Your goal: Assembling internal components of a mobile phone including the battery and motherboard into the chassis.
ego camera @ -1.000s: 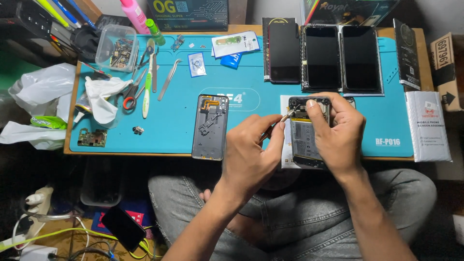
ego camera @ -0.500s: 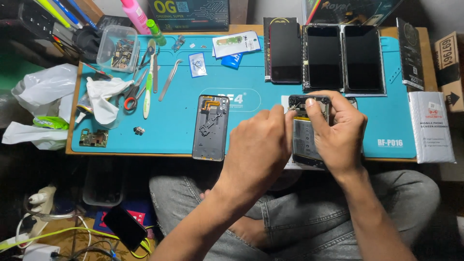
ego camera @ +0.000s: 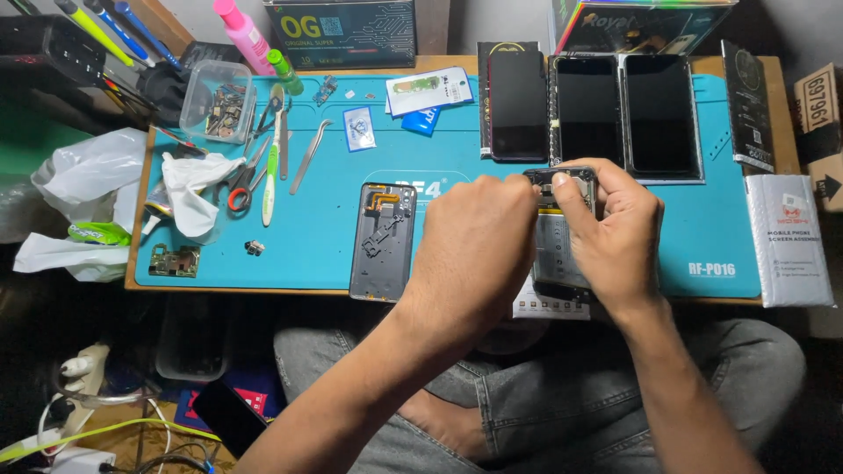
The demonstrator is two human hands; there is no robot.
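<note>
Both hands on the opened phone (ego camera: 557, 250), which lies near the front edge of the teal rubber mat (ego camera: 334, 237), glossy innards up. Right hand (ego camera: 615, 233) pinches its top end, thumb over the camera area. Left hand (ego camera: 479, 250) is curled at the top-left corner; can't tell what the fingers hold. Grey plastic back cover (ego camera: 384, 241) lies flat just left of it, steel tweezers (ego camera: 309, 156) further back.

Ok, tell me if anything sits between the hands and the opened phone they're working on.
Nothing visible does. Both the left hand and right hand are already on the opened phone, fingers at its top edge above the blue mat.
</note>
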